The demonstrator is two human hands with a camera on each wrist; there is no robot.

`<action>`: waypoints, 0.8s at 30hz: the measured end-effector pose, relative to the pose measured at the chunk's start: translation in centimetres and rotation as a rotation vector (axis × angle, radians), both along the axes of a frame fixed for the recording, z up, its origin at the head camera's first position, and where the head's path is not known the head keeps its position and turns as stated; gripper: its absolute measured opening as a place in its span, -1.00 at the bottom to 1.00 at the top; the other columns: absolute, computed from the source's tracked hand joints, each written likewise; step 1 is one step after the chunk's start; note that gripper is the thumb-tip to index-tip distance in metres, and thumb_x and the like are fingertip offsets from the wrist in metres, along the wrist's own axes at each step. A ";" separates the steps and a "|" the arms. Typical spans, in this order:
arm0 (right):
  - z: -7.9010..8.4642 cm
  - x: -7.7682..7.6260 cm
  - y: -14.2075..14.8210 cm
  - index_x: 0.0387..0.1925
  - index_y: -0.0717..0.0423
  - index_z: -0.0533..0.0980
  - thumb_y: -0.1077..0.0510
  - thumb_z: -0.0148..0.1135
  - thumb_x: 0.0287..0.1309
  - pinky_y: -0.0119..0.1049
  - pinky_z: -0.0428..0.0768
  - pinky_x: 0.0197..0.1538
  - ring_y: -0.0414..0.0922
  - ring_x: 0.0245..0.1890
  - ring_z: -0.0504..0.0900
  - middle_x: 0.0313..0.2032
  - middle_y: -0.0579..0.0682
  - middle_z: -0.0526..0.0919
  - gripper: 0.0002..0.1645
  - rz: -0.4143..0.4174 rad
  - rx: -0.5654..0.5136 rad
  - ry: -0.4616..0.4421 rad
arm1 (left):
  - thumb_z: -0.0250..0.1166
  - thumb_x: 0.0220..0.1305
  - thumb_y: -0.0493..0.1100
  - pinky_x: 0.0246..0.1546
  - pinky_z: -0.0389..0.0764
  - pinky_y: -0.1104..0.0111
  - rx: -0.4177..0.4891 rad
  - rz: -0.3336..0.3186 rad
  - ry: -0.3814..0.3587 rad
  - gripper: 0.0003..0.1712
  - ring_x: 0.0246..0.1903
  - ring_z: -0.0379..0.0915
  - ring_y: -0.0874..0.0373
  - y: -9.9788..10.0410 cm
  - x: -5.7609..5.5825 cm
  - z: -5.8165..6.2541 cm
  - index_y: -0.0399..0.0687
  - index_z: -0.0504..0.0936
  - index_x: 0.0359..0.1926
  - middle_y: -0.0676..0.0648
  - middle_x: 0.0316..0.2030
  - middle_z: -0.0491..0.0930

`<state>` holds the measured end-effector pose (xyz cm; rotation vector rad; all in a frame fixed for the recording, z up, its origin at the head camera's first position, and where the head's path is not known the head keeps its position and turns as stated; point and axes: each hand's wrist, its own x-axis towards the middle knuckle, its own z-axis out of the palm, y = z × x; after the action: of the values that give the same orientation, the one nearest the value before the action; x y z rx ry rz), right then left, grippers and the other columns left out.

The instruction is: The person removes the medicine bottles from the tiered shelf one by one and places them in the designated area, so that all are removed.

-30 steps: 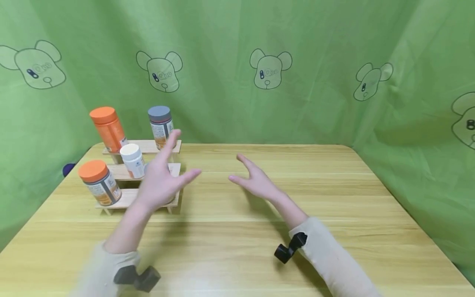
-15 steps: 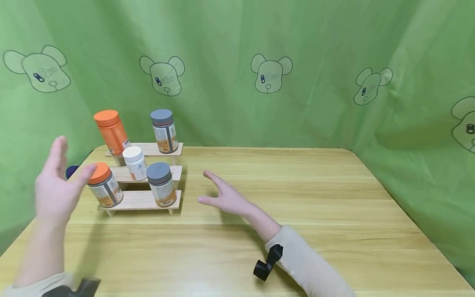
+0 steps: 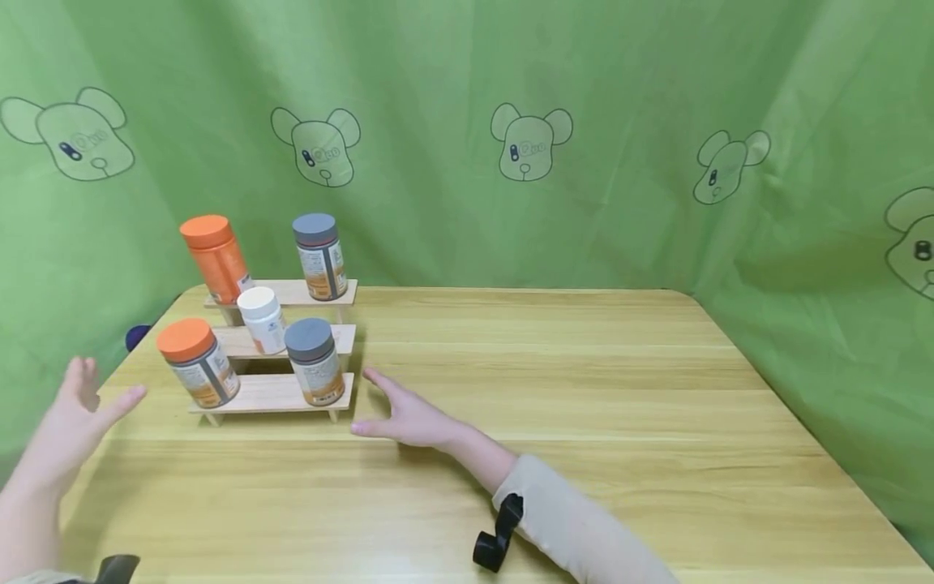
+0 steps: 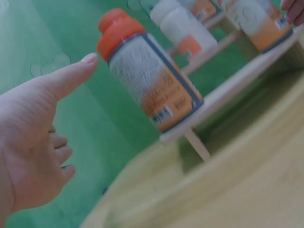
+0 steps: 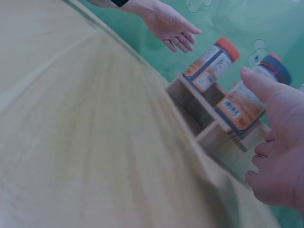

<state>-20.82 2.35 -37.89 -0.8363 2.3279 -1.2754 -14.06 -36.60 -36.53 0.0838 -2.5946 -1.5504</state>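
Note:
A three-step wooden rack [image 3: 266,395] stands on the left of the table with several jars on it. On its lowest step are an orange-lidded jar [image 3: 199,365] at the left and a grey-lidded jar [image 3: 316,365] at the right. A small white bottle [image 3: 263,321] is on the middle step. The top step bears an orange bottle [image 3: 217,261] and another grey-lidded jar [image 3: 321,258]. My left hand [image 3: 69,434] is left of the rack, thumb toward the orange-lidded jar, holding nothing. Just right of the rack, my right hand [image 3: 410,415] has its fingers extended, apart from the grey-lidded jar.
The wooden table [image 3: 584,389] extends right of the rack. A green curtain [image 3: 438,122] printed with bear heads hangs behind and at both sides. A dark round object [image 3: 136,337] shows at the table's left edge.
My left hand has swung left from in front of the rack to beyond its left side, then lower. My right hand has moved left and nearer to the rack. The jars look unmoved.

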 end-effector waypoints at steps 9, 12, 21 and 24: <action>-1.4 0.4 -1.2 0.44 0.11 -0.17 -0.10 0.25 0.10 -0.13 -0.07 0.41 -0.04 0.40 -0.11 0.43 0.05 -0.11 0.09 0.008 -0.035 -0.071 | 0.00 0.39 -0.03 0.10 -0.35 -0.37 0.021 -0.206 -0.208 0.05 0.21 -0.64 -0.53 0.0 -1.0 -1.9 -0.10 -0.76 0.28 -0.37 0.28 -0.73; -1.7 0.5 -1.4 0.45 0.07 -0.17 -0.09 0.25 0.10 -0.13 -0.07 0.41 -0.05 0.40 -0.11 0.43 0.04 -0.11 0.09 0.007 -0.043 -0.093 | 0.02 0.39 -0.06 0.12 -0.30 -0.34 0.023 -0.249 -0.225 0.03 0.23 -0.56 -0.51 0.4 -1.2 -2.3 -0.15 -0.70 0.31 -0.42 0.30 -0.64; -2.0 0.6 -1.3 0.45 0.02 -0.16 -0.07 0.25 0.11 -0.12 -0.07 0.41 -0.07 0.40 -0.12 0.43 0.00 -0.11 0.06 0.018 -0.076 -0.152 | -0.01 0.38 -0.24 -0.07 0.11 0.86 0.064 -0.386 -0.146 -0.14 0.34 -0.38 -0.27 1.0 -1.6 -3.2 -0.41 -0.43 0.36 -0.52 0.32 -0.40; -2.0 0.6 -1.2 0.45 0.02 -0.15 -0.06 0.26 0.11 -0.12 -0.07 0.41 -0.07 0.40 -0.12 0.43 0.00 -0.11 0.06 0.017 -0.084 -0.157 | 0.01 0.36 -0.24 -0.10 0.16 0.84 0.075 -0.398 -0.171 -0.13 0.22 -0.37 -0.52 1.3 -1.7 -3.1 -0.48 -0.42 0.33 -0.56 0.30 -0.40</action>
<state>-20.24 1.14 -39.86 -0.7509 2.1538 -1.3879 -15.78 -35.32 -39.62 -0.3272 -2.8132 -1.8390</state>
